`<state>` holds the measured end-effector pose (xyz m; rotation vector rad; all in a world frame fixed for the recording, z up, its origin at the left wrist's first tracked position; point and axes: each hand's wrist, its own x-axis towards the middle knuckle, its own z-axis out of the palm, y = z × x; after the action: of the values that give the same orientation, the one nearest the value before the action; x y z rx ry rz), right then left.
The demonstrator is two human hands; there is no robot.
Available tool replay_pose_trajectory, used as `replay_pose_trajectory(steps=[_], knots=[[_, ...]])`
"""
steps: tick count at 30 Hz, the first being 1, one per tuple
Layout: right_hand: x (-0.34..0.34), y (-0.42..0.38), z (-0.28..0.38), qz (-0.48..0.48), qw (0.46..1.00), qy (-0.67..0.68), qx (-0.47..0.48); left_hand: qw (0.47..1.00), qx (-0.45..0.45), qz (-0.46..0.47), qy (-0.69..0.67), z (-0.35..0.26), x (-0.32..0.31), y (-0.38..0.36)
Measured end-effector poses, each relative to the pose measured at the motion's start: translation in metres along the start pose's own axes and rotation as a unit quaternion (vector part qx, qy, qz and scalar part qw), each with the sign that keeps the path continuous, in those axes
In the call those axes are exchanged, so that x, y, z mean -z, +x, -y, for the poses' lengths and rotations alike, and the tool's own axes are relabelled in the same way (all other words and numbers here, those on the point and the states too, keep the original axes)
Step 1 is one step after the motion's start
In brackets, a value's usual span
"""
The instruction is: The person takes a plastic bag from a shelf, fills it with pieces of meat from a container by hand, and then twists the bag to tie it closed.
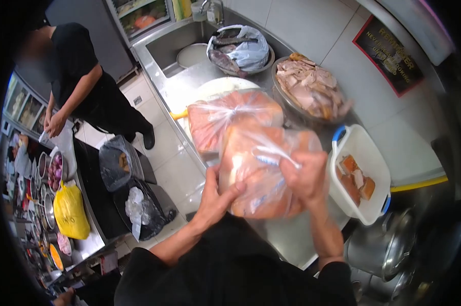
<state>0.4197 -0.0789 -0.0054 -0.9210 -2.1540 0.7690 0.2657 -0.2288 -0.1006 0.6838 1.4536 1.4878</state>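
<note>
Held up in front of me is a clear plastic bag of meat (261, 173), packed with pinkish-orange slabs. My right hand (306, 176) is closed round the gathered, twisted neck of this bag. On its left side, my left hand (216, 199) grips the bag, thumb across the front and the other fingers partly hidden behind. Just beyond lies a second bag of meat (212, 125), its neck gathered at the top, on a round white board (215, 87). A yellow handle (178, 115) sticks out from beside that board.
Sliced meat fills a metal bowl (309, 86); a white tub (365, 204) with blue handles holds browned meat chunks. A bowl with a bluish bag (251, 51) stands by the sink (161, 56). Pots (383, 245) sit at right. Another person (77, 71) stands left, near bins (116, 163).
</note>
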Motion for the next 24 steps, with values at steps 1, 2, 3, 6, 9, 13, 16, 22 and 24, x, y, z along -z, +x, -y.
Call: replay_pose_trajectory(steps=[1, 2, 3, 6, 9, 13, 16, 22, 24], knots=[[-0.006, 0.02, 0.011, -0.01, 0.999, 0.006, 0.038, 1.0, -0.014, -0.011, -0.02, -0.005, 0.007, 0.009], [-0.012, 0.039, 0.016, -0.017, 0.997, -0.004, 0.071, 0.999, -0.027, -0.024, -0.04, -0.012, 0.013, 0.018], [-0.018, 0.058, 0.022, -0.024, 0.994, -0.014, 0.105, 0.995, -0.056, -0.041, -0.069, -0.02, 0.015, 0.029], [-0.038, 0.113, 0.038, 0.0, 0.989, -0.059, 0.134, 0.985, -0.05, -0.071, -0.145, -0.036, 0.031, 0.065], [-0.073, 0.16, 0.032, 0.014, 0.988, -0.058, 0.145, 0.985, -0.025, -0.099, -0.136, -0.045, 0.048, 0.098], [-0.141, 0.199, -0.029, 0.089, 0.987, -0.076, 0.107, 0.993, -0.022, -0.108, 0.043, -0.008, 0.077, 0.148], [-0.157, 0.202, -0.029, 0.092, 0.991, -0.089, 0.029, 0.964, 0.0, -0.117, 0.237, -0.021, 0.089, 0.149], [-0.169, 0.187, -0.05, 0.086, 0.99, -0.06, 0.093, 0.988, -0.014, -0.05, 0.148, -0.005, 0.098, 0.149], [-0.148, 0.183, -0.044, 0.05, 0.984, -0.029, 0.168, 0.983, -0.144, -0.074, 0.084, -0.004, 0.085, 0.149]])
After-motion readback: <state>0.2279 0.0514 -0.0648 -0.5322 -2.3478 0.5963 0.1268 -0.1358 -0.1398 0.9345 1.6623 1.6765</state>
